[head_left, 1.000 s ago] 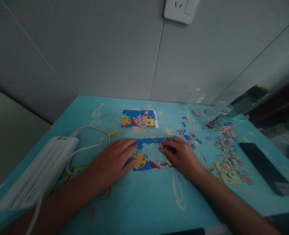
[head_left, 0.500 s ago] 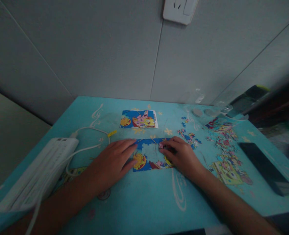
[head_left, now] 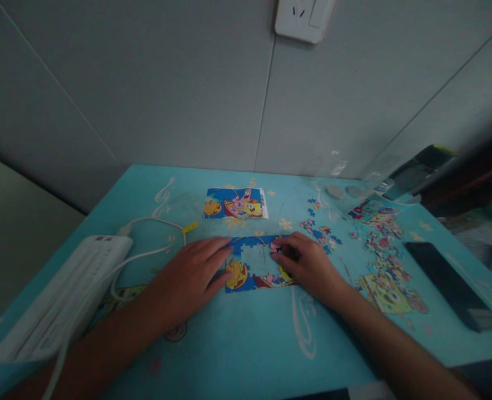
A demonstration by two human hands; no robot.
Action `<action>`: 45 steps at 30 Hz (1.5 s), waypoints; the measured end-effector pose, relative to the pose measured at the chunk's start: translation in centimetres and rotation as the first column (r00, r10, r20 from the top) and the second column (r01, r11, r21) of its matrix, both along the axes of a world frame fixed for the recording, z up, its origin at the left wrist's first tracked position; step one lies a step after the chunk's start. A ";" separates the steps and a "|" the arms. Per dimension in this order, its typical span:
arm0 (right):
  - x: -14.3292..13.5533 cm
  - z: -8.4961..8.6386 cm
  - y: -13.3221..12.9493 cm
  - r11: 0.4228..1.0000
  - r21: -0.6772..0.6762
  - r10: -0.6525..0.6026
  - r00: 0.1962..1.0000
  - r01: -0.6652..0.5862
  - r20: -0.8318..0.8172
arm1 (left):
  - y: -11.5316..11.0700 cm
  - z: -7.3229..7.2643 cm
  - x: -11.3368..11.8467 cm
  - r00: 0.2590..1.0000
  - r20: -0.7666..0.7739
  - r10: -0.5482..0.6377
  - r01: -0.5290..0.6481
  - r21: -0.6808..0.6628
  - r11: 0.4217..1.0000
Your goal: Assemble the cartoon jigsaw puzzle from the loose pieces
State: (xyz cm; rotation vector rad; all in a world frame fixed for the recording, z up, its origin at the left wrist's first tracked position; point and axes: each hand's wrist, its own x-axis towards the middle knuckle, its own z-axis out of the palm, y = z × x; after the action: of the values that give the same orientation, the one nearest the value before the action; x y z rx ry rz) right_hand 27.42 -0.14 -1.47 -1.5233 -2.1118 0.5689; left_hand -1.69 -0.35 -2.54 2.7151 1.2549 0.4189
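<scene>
A partly built jigsaw puzzle (head_left: 239, 276) lies flat on the blue table, its frame joined around a gap where the tabletop shows through. My left hand (head_left: 199, 269) rests with fingers stretched out, the tips on the puzzle's left edge. At the gap's right side, my right hand (head_left: 306, 261) pinches a pink puzzle piece (head_left: 276, 248) between thumb and fingers. Those fingers cover part of the puzzle's right side. Behind the puzzle lies a reference picture card (head_left: 234, 203) with the same cartoon scene.
Loose puzzle pieces (head_left: 324, 236) are scattered right of the puzzle, with a larger pile (head_left: 381, 250) farther right. A dark phone-like slab (head_left: 452, 283) lies at the right. A white power strip (head_left: 64, 297) with a cable occupies the left. Clear containers stand at the back right, against the wall (head_left: 187, 83).
Both hands keep nearly the same place. The pink piece in my right fingers appears slightly turned; the whole view has shifted a little.
</scene>
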 end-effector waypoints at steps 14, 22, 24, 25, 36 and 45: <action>3.1 1.5 0.1 0.999 -0.054 -0.013 0.995 0.008 -0.100 | 0.0 -0.2 -0.1 1.000 -0.013 -0.009 0.009 0.004 1.000; 0.8 0.8 -0.3 0.987 -0.015 0.160 0.986 -0.161 -0.050 | 0.0 0.0 0.0 1.000 -0.020 -0.008 0.008 0.008 1.000; 0.7 0.8 -0.3 0.990 -0.005 0.143 0.989 -0.143 -0.048 | 0.0 0.0 0.0 1.000 -0.023 -0.002 0.003 0.009 1.000; 0.7 0.8 -0.3 0.990 -0.002 0.138 0.989 -0.138 -0.048 | 0.0 0.1 0.0 1.000 -0.023 -0.002 0.002 0.009 1.000; 2.6 1.0 -0.1 0.989 -0.001 0.146 0.989 -0.146 -0.009 | -0.1 0.1 0.0 1.000 0.002 -0.005 0.005 0.023 1.000; 2.3 1.5 -0.2 0.989 -0.043 0.143 0.990 -0.143 0.001 | 0.0 -0.1 0.0 1.000 -0.003 -0.008 0.008 0.019 1.000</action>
State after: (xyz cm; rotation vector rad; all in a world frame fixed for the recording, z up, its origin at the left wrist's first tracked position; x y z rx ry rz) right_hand 29.68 -0.37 0.04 -1.4039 -2.2384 0.6665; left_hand -1.71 -0.34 -2.59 2.7362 1.2473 0.4280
